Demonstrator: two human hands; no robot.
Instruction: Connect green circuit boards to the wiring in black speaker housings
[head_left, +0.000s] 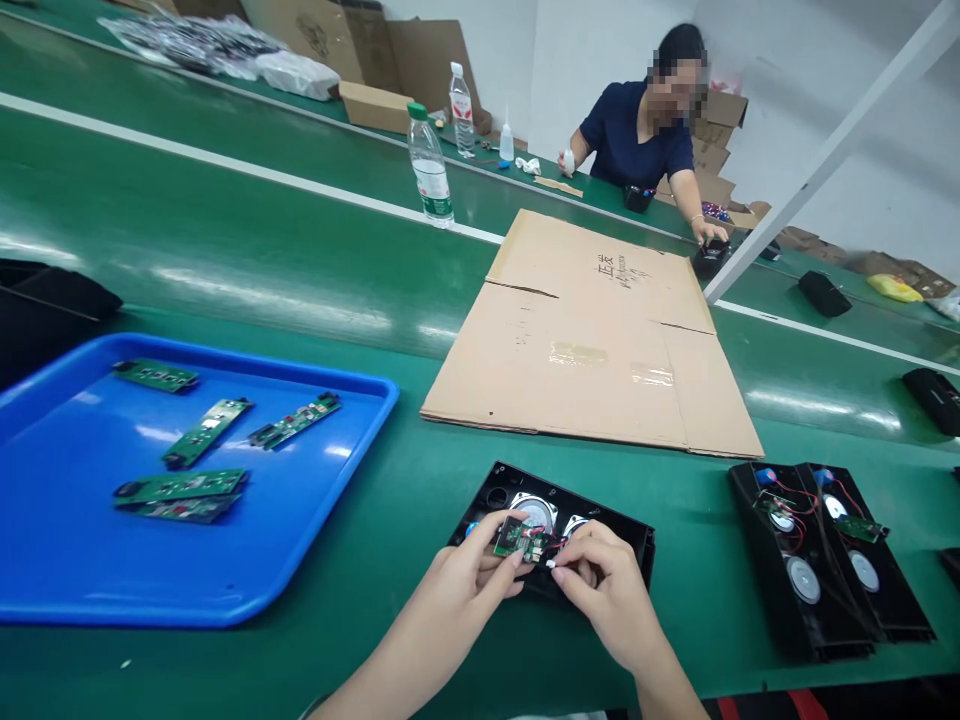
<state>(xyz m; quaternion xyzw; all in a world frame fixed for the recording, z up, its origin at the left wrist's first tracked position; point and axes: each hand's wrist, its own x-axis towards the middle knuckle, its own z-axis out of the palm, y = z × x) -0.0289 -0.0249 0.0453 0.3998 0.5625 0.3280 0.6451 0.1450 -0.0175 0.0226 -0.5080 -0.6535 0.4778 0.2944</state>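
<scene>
Between the thumb and fingers of my left hand is a small green circuit board, held over a black speaker housing. My right hand pinches a small white connector close to the board's right end. Red and black wires run beside it. Two round speakers sit in the housing, the left one showing more; my hands cover part of the housing.
A blue tray with several circuit boards lies at left. Flattened cardboard lies beyond the housing. Two open speaker housings stand at right. Across the bench, a person touches a black object. A bottle stands behind.
</scene>
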